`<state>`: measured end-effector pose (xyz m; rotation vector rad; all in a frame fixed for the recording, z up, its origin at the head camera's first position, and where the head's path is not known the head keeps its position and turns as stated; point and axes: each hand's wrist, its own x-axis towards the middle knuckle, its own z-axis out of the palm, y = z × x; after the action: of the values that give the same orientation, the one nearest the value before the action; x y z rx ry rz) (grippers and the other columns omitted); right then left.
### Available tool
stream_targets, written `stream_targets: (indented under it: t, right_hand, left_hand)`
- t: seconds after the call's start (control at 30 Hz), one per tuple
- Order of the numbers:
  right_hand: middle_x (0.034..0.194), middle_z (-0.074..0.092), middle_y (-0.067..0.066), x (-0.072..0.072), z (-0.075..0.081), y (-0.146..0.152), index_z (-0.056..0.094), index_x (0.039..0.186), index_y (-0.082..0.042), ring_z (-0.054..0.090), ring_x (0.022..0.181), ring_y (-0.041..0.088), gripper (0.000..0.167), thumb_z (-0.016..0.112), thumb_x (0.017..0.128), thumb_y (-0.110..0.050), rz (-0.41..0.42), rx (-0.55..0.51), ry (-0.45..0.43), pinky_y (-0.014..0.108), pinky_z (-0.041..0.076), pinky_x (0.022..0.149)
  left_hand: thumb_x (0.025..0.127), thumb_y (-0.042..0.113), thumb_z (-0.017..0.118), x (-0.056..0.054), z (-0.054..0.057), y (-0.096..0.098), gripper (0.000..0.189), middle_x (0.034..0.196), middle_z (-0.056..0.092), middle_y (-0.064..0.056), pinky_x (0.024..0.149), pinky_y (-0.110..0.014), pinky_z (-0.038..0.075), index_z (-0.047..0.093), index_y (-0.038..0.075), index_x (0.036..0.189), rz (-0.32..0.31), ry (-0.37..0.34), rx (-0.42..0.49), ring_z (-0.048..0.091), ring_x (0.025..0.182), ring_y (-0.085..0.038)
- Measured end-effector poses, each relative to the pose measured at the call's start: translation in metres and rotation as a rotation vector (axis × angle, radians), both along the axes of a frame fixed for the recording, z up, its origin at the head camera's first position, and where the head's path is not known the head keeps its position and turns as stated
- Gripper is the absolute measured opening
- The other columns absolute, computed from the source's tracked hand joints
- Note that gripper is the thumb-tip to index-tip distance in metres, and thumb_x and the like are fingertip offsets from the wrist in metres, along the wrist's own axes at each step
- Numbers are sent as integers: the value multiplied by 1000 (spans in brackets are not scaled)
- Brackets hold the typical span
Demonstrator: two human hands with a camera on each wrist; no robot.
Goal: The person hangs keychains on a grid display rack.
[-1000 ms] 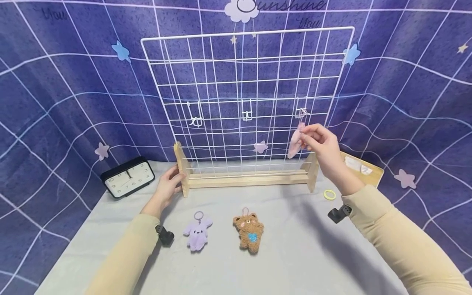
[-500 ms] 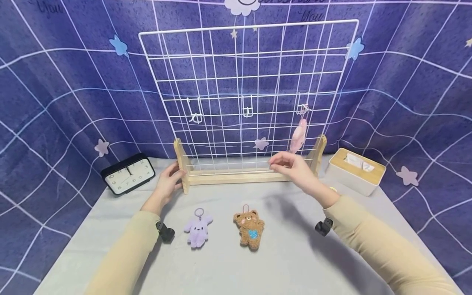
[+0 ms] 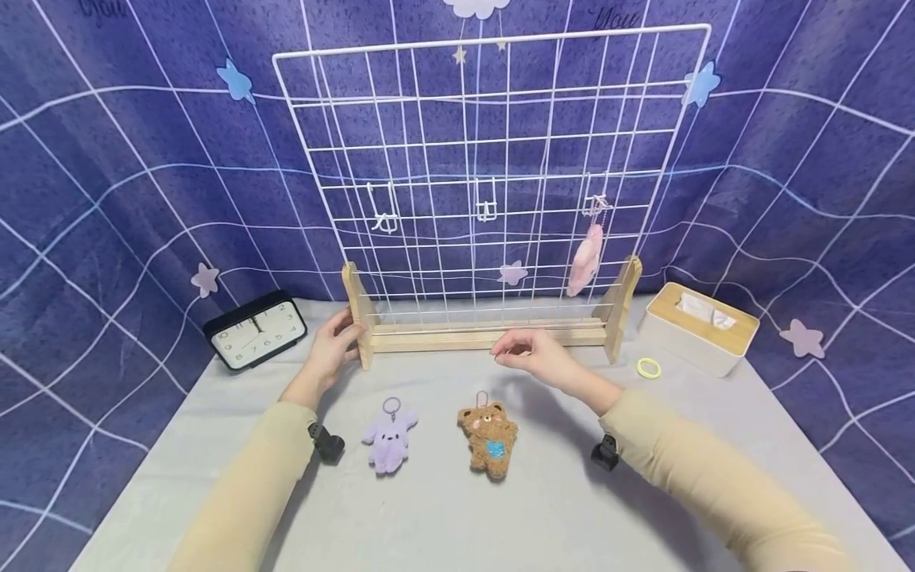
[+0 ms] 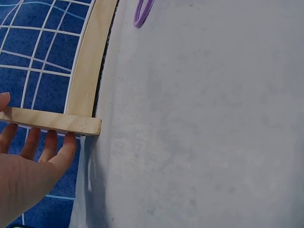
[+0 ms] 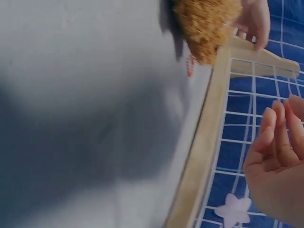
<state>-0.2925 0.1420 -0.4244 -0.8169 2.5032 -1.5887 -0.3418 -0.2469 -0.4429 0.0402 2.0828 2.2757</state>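
My left hand (image 3: 331,349) grips the left end of a wooden stand (image 3: 429,343), thumb on one side and fingers on the other, as the left wrist view shows. A white wire grid (image 3: 507,143) rises from this stand, with hooks on it. From the right hook (image 3: 596,205) hangs a pink plush keychain (image 3: 586,260). Holding nothing, my right hand (image 3: 536,355) hovers before the stand's crossbar, fingers loosely bent. Below it on the table lie a brown bear keychain (image 3: 492,445) and a purple plush keychain (image 3: 389,446). The left hook (image 3: 386,222) and middle hook (image 3: 487,211) hold nothing.
A black-framed clock (image 3: 256,330) stands at the left. At the right are a tissue box (image 3: 689,345) with a wooden lid and a yellow ring (image 3: 648,368). A blue patterned cloth (image 3: 143,238) hangs behind the grid.
My right hand has let go of the pink plush keychain, which now hangs from the right hook, and has moved left and down toward the bear. My left hand has stayed on the stand.
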Motion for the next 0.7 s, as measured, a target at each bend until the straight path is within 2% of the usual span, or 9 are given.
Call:
stream_targets:
  t: [0.2, 0.27, 0.57, 0.7]
  right_hand:
    - [106, 72, 24, -7, -23, -9, 73, 108, 6, 65, 88, 24, 18, 71, 92, -3, 65, 37, -55, 24, 54, 79]
    - [105, 72, 24, -9, -30, -11, 73, 107, 6, 65, 86, 23, 17, 71, 92, -1, 70, 59, -49, 23, 55, 77]
    - [93, 75, 5, -18, -50, -20, 76, 102, 0, 62, 78, 13, 15, 76, 88, -3, 66, 142, -86, 25, 56, 71]
    - [91, 74, 3, -19, -54, -23, 77, 99, -2, 61, 77, 12, 13, 78, 86, -2, 52, 167, -89, 25, 55, 69]
  left_hand:
    - [103, 3, 53, 0, 1, 1, 65, 160, 29, -24, 113, -57, 39, 24, 1, 161, -5, -2, -18, 40, 136, -38]
    - [103, 3, 53, 1, 1, 1, 65, 159, 29, -24, 113, -57, 39, 24, 1, 161, -4, -6, -20, 42, 134, -36]
    - [103, 3, 53, 2, 3, 0, 64, 158, 31, -23, 113, -57, 38, 25, 1, 160, 13, -8, -14, 44, 131, -33]
    - [103, 3, 53, 2, 4, 1, 64, 158, 31, -24, 113, -57, 39, 25, 1, 161, 9, -11, -17, 44, 131, -34]
